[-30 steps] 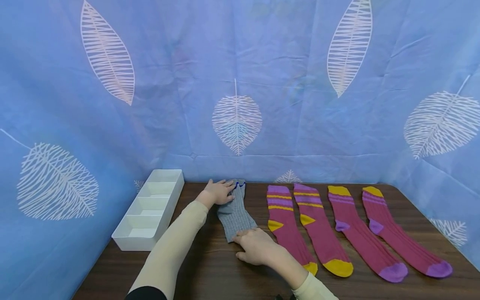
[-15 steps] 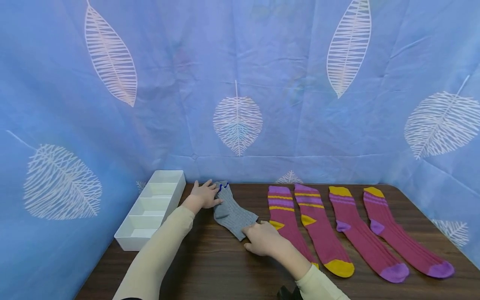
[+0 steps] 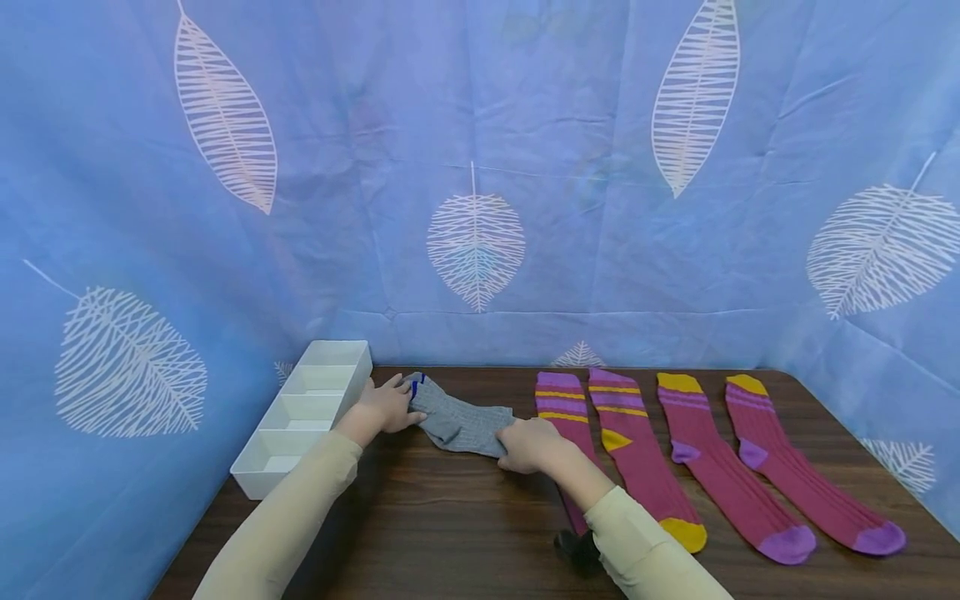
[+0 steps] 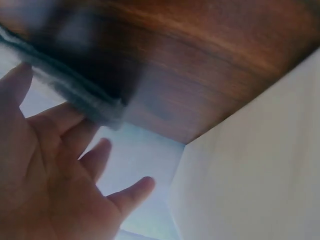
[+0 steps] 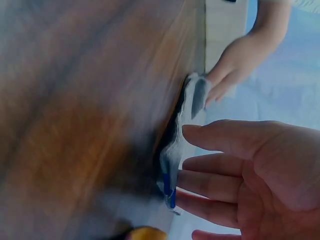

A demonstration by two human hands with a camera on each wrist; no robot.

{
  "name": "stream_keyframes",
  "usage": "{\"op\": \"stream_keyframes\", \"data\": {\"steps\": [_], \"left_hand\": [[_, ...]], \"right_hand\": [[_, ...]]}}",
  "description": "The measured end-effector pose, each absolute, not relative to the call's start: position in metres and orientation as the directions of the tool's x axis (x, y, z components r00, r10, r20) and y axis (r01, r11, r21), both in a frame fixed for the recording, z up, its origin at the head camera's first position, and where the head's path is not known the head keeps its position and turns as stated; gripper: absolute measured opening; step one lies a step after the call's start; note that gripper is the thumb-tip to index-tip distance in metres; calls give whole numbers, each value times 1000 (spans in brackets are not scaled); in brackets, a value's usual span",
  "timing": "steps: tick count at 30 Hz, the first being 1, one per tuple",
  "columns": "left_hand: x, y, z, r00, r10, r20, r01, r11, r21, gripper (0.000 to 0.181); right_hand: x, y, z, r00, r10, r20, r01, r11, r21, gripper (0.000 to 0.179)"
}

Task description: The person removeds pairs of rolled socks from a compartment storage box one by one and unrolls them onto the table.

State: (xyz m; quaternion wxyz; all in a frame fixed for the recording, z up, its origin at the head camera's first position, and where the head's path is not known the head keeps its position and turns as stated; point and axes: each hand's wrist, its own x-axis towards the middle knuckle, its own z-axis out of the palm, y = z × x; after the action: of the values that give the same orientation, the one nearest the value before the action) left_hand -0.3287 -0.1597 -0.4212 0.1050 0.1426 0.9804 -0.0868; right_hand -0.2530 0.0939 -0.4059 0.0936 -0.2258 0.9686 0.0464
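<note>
A ribbed grey sock with a blue line at its cuff lies slantwise on the brown table, between both hands. My left hand rests at the cuff, fingers spread. In the left wrist view, the thumb and nearer fingers touch the sock's edge, while the outer fingers stand apart from it. At the toe end, my right hand presses down with its fingertips. The right wrist view has its fingers nearly straight against the sock's thin edge, where blue marks show.
Left of the sock stands a white divided tray, close beside my left hand. To the right lie several long maroon socks, such as a yellow-toed one and a purple-toed one. A blue leaf-patterned cloth hangs behind the table.
The grey sock has turned from nearly upright to lying more sideways. My left hand has moved left and slightly nearer with the cuff; my right hand has moved right and farther away with the toe.
</note>
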Motion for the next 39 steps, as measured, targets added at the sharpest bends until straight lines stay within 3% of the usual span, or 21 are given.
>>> {"op": "stream_keyframes", "data": {"steps": [11,21,39], "left_hand": [[-295,-169,-424,-955,200,-219,227,968,-108,66],[-246,-166,-423,-948,292,-124,302,951,-68,62],[-191,-141,-420,-813,564,-141,547,824,147,68]], "right_hand": [[-293,104,-408,-861,-416,-293,-408,909,-90,48],[-318,114,-402,-814,-488,-316,-422,870,-256,50],[-352,121,-411,-801,-506,-321,-396,849,-350,53]]}}
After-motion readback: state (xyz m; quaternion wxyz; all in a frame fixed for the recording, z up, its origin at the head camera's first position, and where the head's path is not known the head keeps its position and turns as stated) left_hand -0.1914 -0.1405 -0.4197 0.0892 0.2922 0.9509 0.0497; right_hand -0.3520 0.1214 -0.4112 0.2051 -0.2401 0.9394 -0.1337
